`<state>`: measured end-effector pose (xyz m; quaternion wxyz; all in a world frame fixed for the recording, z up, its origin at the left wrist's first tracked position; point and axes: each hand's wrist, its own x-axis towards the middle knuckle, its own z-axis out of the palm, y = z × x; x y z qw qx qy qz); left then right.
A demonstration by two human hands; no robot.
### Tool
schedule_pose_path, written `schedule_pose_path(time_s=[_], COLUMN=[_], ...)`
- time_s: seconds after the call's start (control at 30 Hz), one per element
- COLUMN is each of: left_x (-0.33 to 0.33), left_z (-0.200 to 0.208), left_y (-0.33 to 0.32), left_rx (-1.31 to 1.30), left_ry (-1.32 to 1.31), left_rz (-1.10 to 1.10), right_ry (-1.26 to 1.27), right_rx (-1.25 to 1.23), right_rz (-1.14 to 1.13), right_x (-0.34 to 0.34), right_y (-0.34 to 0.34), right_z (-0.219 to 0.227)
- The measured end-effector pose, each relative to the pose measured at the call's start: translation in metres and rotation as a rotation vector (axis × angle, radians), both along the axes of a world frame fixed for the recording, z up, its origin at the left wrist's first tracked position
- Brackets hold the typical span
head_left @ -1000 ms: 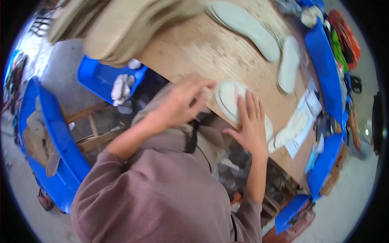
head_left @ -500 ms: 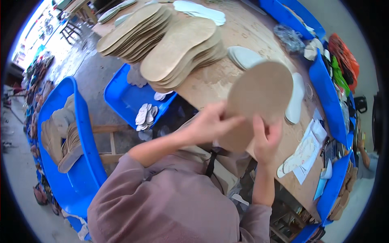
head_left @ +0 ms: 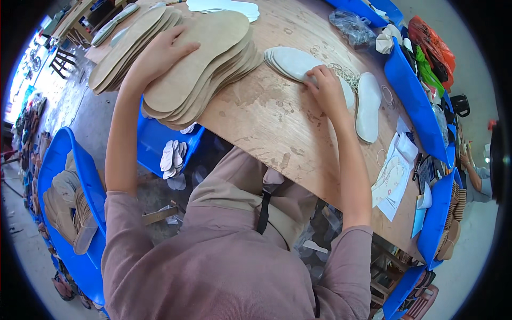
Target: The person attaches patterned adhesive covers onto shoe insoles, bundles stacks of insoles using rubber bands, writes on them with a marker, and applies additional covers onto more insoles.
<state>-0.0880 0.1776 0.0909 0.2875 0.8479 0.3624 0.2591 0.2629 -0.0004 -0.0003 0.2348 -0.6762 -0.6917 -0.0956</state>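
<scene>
My left hand (head_left: 164,56) lies on a tall stack of tan insoles (head_left: 205,58), fingers stretched out over the left edge of its top piece. Just left of it stands a second tan stack (head_left: 125,48). Toward the right, my right hand (head_left: 326,88) bends its fingers round the narrow middle of a white insole (head_left: 293,60) on top of a small fanned stack, partly covering it. Beside that hand lie a separate white insole (head_left: 368,109) and a heap of thin pale rubber bands (head_left: 345,74).
Blue bins (head_left: 416,101) with bags and cloth line the table's right edge. Papers (head_left: 394,170) lie near them. Below the table at left are a blue crate (head_left: 152,141) with white pieces and a blue bin (head_left: 72,136) holding insoles. More white sheets (head_left: 224,6) lie at the back.
The tan insole that both hands held up is no longer in them. My left hand has moved up left onto the tan stack; my right hand has moved forward to the white insoles.
</scene>
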Motion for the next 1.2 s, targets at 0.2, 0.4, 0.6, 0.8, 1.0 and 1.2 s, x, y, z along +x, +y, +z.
schedule_pose_path(time_s=[0.2, 0.4, 0.6, 0.8, 1.0, 1.2], left_x=[-0.012, -0.013, 0.013, 0.095, 0.135, 0.158], left_z=[0.005, 0.000, 0.015, -0.072, -0.094, -0.101], left_y=[-0.008, -0.027, -0.147, -0.158, -0.122, -0.109], left_rx=[0.246, 0.501, 0.478, 0.271, 0.051, 0.095], left_ry=[0.167, 0.246, -0.171, -0.284, -0.185, -0.142], left_rz=[0.061, 0.118, -0.242, -0.504, -0.526, -0.437], right_ry=[0.123, 0.292, 0.330, 0.332, 0.330, -0.012], right_rx=[-0.045, -0.197, -0.188, -0.225, -0.238, -0.088], right_rz=[0.058, 0.003, 0.005, 0.023, 0.049, 0.155], right_x=[0.012, 0.015, 0.022, 0.024, 0.027, 0.015], right_y=[0.004, 0.010, 0.009, 0.010, 0.012, 0.001], right_z=[0.008, 0.015, 0.009, 0.012, 0.014, 0.017])
